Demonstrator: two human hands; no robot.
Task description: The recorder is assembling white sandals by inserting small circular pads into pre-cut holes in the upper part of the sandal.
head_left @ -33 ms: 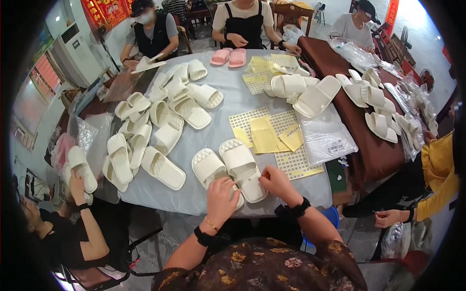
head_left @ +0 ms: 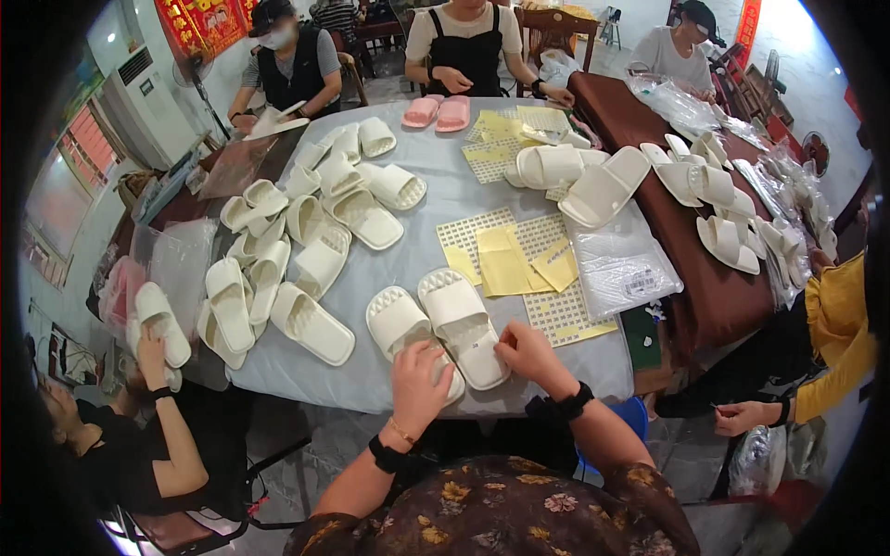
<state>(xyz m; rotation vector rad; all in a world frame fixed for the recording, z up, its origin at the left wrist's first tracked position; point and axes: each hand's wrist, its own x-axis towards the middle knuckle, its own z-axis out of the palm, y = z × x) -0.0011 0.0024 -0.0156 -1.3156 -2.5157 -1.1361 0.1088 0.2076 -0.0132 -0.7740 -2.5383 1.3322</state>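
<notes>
Side by side at the near table edge lie two white slippers, the left slipper (head_left: 400, 320) and the right slipper (head_left: 461, 320), toes pointing away from me. My left hand (head_left: 419, 382) rests over the heel part of the left slipper, fingers apart and slightly bent. At the right edge of the other slipper's heel is my right hand (head_left: 530, 357), its fingers curled and pinched; what they hold, if anything, is hidden. A small dark mark shows on that slipper's insole. Beyond them lie sheets of small printed stickers (head_left: 565, 317) and yellow backing paper (head_left: 505, 259).
Many white slippers (head_left: 311, 324) lie heaped on the left. A plastic-wrapped packet (head_left: 621, 269) and more slippers (head_left: 607, 185) are at the right, beside a brown covered surface (head_left: 667, 241). Pink slippers (head_left: 452, 113) stand at the far edge. Several people work around the table.
My hands and the two slippers hardly differ. At the left, a co-worker's hand and slipper have shifted slightly right and down; at the far left another person's slipper has tilted lower.
</notes>
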